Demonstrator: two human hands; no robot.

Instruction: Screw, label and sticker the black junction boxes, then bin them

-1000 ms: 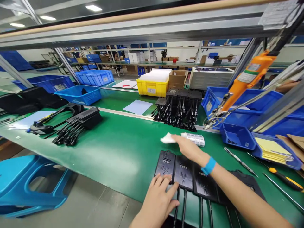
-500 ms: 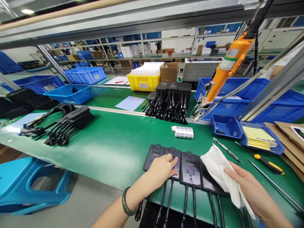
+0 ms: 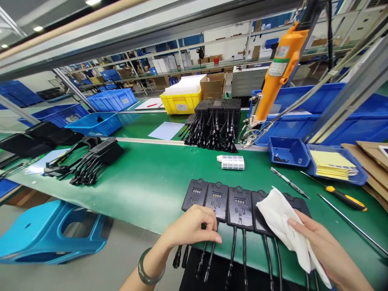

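A row of several black control boxes (image 3: 240, 206) with small digit displays lies on the green bench, black cables hanging from their lower ends. My left hand (image 3: 194, 228), with a green bangle at the wrist, is just below the second box from the left. Its thumb and curled fingers are closed around a black cable (image 3: 209, 260) of that box. In my right hand (image 3: 318, 238) is a white cloth (image 3: 280, 222), pinched between thumb and fingers. The cloth drapes over the fourth box and partly hides it and the box at the right end.
A white label roll (image 3: 232, 162) lies behind the boxes. To the right are tweezers (image 3: 289, 182), a yellow-black screwdriver (image 3: 345, 198) and a blue bin (image 3: 289, 151). An orange electric screwdriver (image 3: 275, 72) hangs above. More cabled boxes (image 3: 216, 121) are stacked farther back.
My left hand has come off the second box's face and moved down to its cables, fingers curling. My right hand still holds the cloth over the right-hand boxes. The view has shifted slightly.
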